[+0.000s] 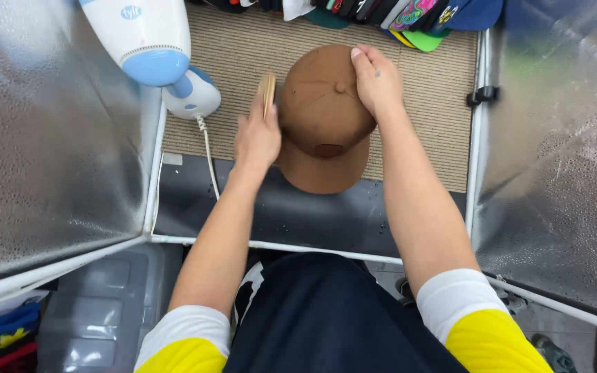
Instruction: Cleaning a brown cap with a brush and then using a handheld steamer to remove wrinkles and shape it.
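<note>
A brown baseball cap (pixel 320 114) sits on a beige woven mat (pixel 423 103), its brim toward me. My left hand (pixel 257 138) grips a small wooden brush (pixel 267 93) pressed against the cap's left side. My right hand (pixel 376 81) rests flat on the cap's upper right crown, fingers over the top edge.
A white and blue handheld steamer (pixel 153 52) with a cord (pixel 209 155) stands at the mat's left. Silver reflective panels (pixel 50 138) wall both sides. A row of colourful caps (pixel 409 17) lines the far edge. A grey plastic bin (pixel 105 311) sits below left.
</note>
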